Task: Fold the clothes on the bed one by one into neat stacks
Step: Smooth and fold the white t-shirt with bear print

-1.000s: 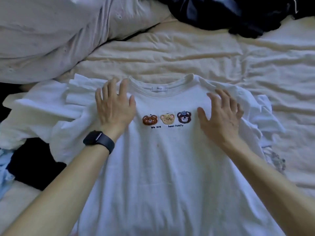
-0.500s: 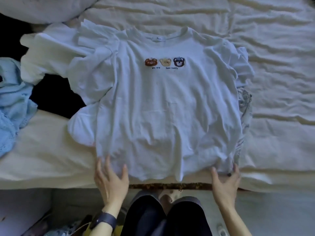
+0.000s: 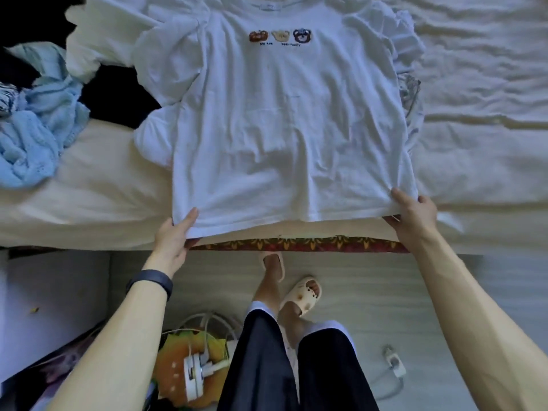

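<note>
A white T-shirt [image 3: 284,120] with three small bear heads on the chest lies front up on the bed, collar far from me, hem at the near edge. My left hand [image 3: 175,235] pinches the hem's left corner, thumb on top and fingers under the cloth. At the hem's right corner my right hand [image 3: 413,216] grips the fabric the same way. The hem is lifted slightly off the mattress between the two hands. Both sleeves are ruffled and lie bunched at the shirt's sides.
A light blue knit garment [image 3: 38,126] is heaped at the left, with dark clothing [image 3: 118,96] behind it. The cream sheet [image 3: 480,114] stretches to the right. Below the bed edge are my legs, slippers [image 3: 302,295], a plug strip [image 3: 195,372] and a cable on the floor.
My hands went from pressing the chest of the shirt to its hem, and now each pinches a bottom corner. The view dropped toward the floor.
</note>
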Tool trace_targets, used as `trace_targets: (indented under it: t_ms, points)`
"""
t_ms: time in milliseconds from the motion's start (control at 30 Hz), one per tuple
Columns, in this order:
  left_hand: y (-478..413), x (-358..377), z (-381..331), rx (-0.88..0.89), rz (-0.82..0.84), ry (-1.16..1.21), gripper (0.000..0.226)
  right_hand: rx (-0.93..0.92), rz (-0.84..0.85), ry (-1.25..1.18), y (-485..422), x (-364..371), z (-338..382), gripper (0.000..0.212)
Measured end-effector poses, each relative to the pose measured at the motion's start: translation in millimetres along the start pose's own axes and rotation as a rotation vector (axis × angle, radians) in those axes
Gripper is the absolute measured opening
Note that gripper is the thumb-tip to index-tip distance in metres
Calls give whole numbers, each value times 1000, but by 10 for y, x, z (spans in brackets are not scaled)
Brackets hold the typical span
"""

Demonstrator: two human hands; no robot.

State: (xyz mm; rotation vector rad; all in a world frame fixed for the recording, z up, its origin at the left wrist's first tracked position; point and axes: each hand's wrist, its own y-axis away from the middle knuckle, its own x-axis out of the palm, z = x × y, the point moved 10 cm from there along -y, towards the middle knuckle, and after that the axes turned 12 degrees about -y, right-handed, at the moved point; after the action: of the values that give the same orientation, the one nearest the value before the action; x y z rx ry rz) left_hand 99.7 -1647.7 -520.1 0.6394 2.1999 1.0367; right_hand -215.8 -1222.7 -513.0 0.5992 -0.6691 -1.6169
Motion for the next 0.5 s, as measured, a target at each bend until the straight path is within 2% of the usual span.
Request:
trace_targets:
  t_ms: [67,100,200,300,400,500]
  points:
    - [97,-73,6,-13,41,67,41,33,-12,-14,62,-122,-12,42]
    - [121,-107,20,-8,50,88,44,39,-12,-3,107,-181,-19,39]
    - [186,-221,89,-14,16,179,39,7,-55,-5,232,-347,-20,12]
    - [227,-297,203,-71,-33,342,36,-62,-107,-153,336,-490,18,11]
    - [276,-279,315,-128,-28,482,31,23,-11,-370,385,-450,-109,10]
    - [351,-204,416,-161,-31,530,19,104,64,-366,445,-383,-227,11]
